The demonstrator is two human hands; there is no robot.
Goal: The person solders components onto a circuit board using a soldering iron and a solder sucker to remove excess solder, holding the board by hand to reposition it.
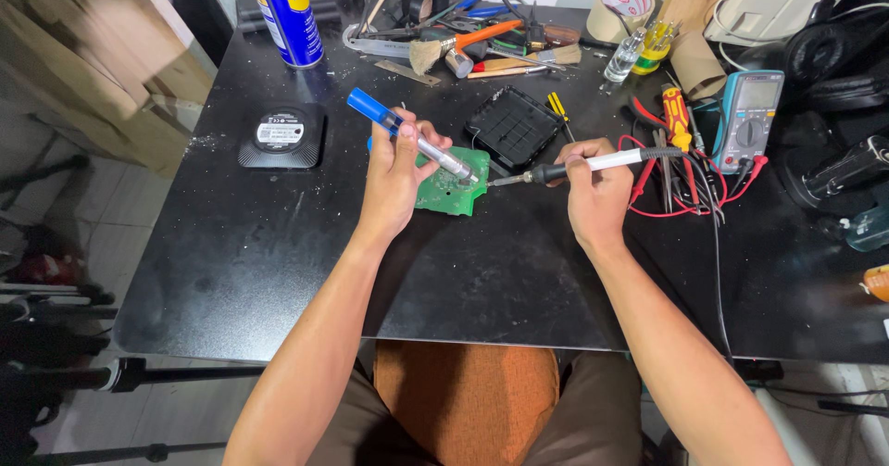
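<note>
A green circuit board (451,193) lies on the black table (278,262). My left hand (394,174) grips a blue and silver desoldering pump (407,133), held slanted with its tip down on the board. My right hand (597,197) holds a soldering iron (574,166) with a white and black handle; its metal tip points left and reaches the board's right edge, close to the pump's tip. The iron's cable runs off to the right.
A black plastic cover (512,128) lies just behind the board, a round black device (281,136) at left. A spray can (285,12) and a pile of hand tools (463,44) stand at the back. A multimeter (750,119), red leads and screwdrivers crowd the right.
</note>
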